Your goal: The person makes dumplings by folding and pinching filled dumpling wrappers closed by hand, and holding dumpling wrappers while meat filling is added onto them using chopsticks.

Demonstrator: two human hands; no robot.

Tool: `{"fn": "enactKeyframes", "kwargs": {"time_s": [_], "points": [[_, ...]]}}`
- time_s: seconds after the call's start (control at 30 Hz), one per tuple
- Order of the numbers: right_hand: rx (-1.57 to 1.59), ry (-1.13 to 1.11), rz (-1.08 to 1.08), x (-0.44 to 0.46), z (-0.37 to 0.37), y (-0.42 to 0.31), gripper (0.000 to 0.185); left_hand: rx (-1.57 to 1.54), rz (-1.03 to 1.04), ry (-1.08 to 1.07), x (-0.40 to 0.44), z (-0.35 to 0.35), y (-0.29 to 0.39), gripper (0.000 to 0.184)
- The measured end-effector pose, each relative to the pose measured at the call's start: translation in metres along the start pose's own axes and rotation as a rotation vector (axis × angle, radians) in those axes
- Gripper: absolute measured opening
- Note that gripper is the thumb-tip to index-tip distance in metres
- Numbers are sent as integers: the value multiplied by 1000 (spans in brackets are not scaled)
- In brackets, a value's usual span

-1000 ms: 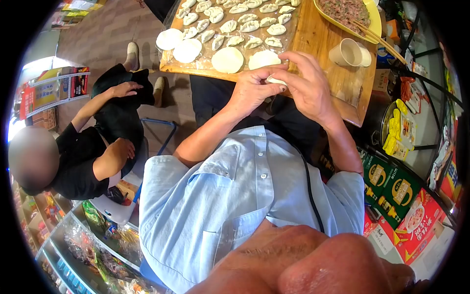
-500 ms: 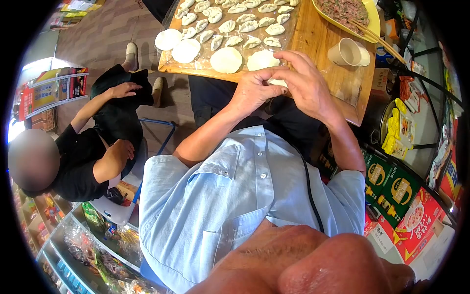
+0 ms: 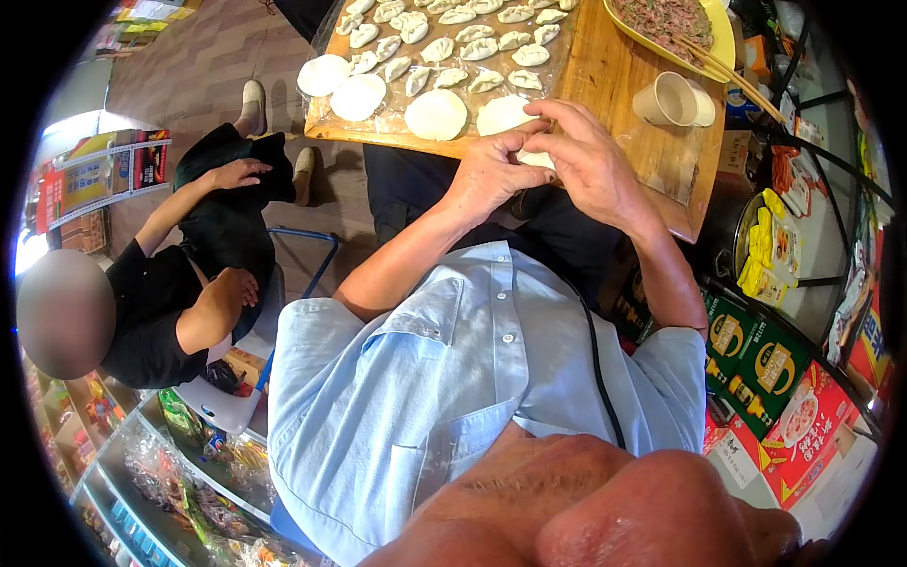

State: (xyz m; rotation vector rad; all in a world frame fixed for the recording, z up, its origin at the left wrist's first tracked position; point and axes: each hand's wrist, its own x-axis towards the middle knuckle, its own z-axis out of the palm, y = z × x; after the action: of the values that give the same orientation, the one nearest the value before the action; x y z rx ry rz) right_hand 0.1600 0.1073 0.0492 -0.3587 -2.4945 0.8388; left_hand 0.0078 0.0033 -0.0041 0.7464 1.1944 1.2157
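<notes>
Between my two hands, just off the near edge of the wooden table (image 3: 694, 184), is a dumpling (image 3: 537, 159) of pale dough, mostly covered by my fingers. My left hand (image 3: 489, 175) pinches it from the left, thumb along its near side. From the right, my right hand (image 3: 597, 168) closes on it with thumb and forefinger, the other fingers curled above. A flat round dumpling wrapper (image 3: 501, 114) lies just beyond my fingers. More wrappers lie to its left, among them one wrapper (image 3: 436, 114) and another wrapper (image 3: 358, 97). Rows of folded dumplings (image 3: 479, 48) rest on plastic film behind them.
At the table's right stand a yellow dish of minced filling (image 3: 666, 26) with chopsticks (image 3: 732, 71) across its rim, and paper cups (image 3: 664, 100). A seated person in black (image 3: 156, 302) is at my left. Shelves and boxes (image 3: 756, 350) crowd the right side.
My right hand's fingers have shifted slightly around the dumpling. Both hands stay in nearly the same place, and the things on the table have not moved.
</notes>
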Motion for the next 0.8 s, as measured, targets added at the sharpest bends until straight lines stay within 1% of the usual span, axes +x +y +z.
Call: {"fn": "enactKeyframes", "kwargs": {"time_s": [0.1,0.17,0.3,0.37,0.4,0.47,0.57,0.8], "points": [[19,-35,17,0,-1,0,20,38,1,-17,0,1,2,56],[36,-71,42,-1,0,1,20,96,55,-7,1,1,-2,56],[17,-87,35,-1,0,3,20,170,50,-14,1,1,-1,56],[35,-107,39,-2,0,3,24,155,118,31,1,4,0,37],[35,-108,40,-1,-1,4,24,154,118,31,1,5,1,37],[8,-150,81,-1,-1,4,17,180,160,46,1,6,2,36],[-3,-177,97,0,-3,3,15,154,168,26,1,5,-1,35],[12,-205,116,3,-6,0,9,154,132,29,2,4,-3,30]]}}
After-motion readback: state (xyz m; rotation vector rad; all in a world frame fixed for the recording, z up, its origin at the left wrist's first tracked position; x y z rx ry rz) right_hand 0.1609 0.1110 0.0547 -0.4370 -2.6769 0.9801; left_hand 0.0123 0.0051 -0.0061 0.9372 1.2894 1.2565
